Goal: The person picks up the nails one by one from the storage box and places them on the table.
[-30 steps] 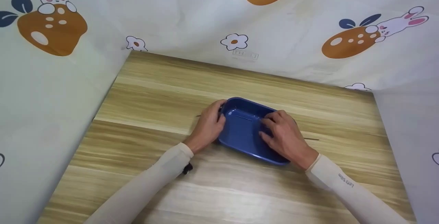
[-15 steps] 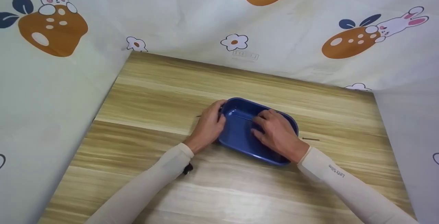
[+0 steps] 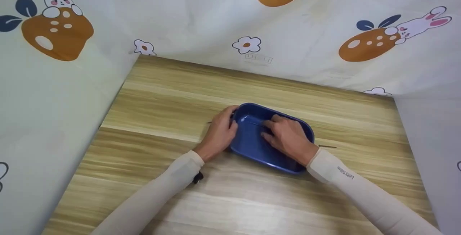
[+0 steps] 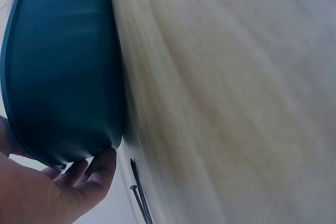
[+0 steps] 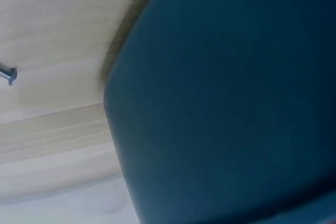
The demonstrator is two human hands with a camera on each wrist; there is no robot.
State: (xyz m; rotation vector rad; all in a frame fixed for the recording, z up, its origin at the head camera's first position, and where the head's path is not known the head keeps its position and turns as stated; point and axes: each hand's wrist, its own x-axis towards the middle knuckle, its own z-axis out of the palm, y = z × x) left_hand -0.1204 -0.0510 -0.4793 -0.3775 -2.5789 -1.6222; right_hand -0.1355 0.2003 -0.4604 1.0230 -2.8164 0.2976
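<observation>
A deep blue rectangular tray sits on the wooden table, at a slant in the head view. My left hand grips its left end, thumb over the rim and fingers down the outer wall; the left wrist view shows those fingertips against the wall. Inside the tray is my right hand, fingers bent and thumb apart from them, with no thing visible between. What its fingertips touch is hidden. One nail lies beyond the tray's right end. Near the left fingers lie two nails.
The wood-grain table stretches around the tray. A pale sheet printed with rabbits and flowers stands as walls at the back and both sides. A small black object shows under the left wrist.
My right hand has moved left, further into the tray, baring the tray's right rim and more of the nail there. The left hand and the tray stay put.
</observation>
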